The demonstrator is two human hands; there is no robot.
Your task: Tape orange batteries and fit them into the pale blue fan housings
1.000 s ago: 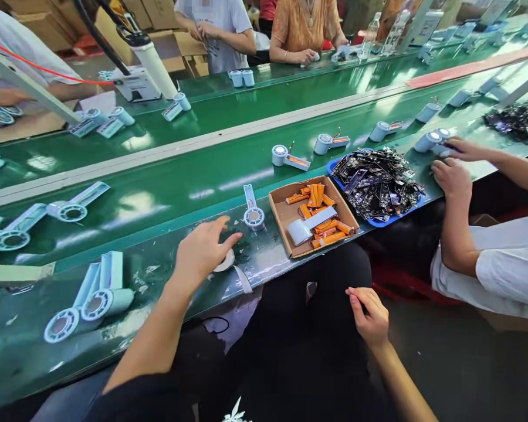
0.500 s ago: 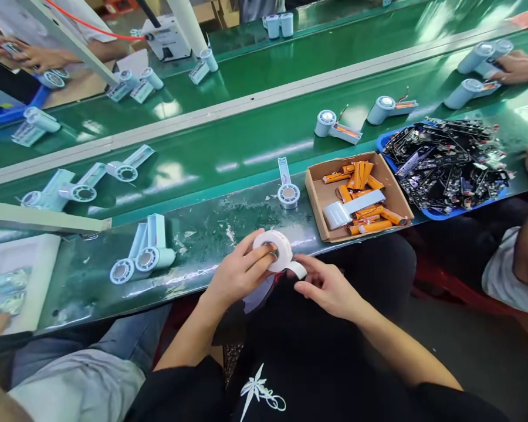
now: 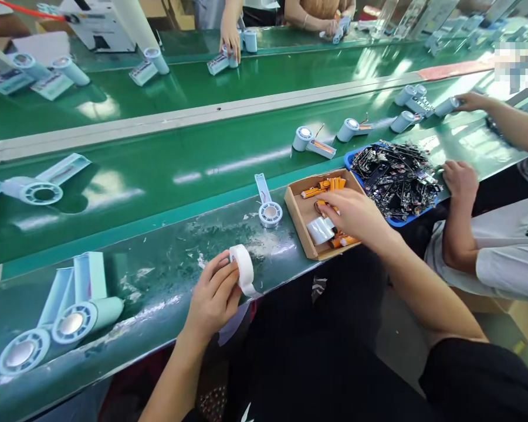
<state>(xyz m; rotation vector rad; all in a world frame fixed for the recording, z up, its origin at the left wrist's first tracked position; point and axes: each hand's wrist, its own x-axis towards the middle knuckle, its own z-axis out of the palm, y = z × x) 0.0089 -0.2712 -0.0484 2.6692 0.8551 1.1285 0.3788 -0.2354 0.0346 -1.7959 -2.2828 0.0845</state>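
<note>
The left hand (image 3: pixel 215 291) was clamped on a round white tape roll (image 3: pixel 243 268), left of the open brown cardboard box (image 3: pixel 300 230); the right hand (image 3: pixel 356 215) reached inside, its grip unclear.

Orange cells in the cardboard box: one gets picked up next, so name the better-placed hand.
Right, I'd judge: the right hand is over the cardboard box, its fingers down by the orange cells, while the left hand holds the white tape roll outside it.
</note>
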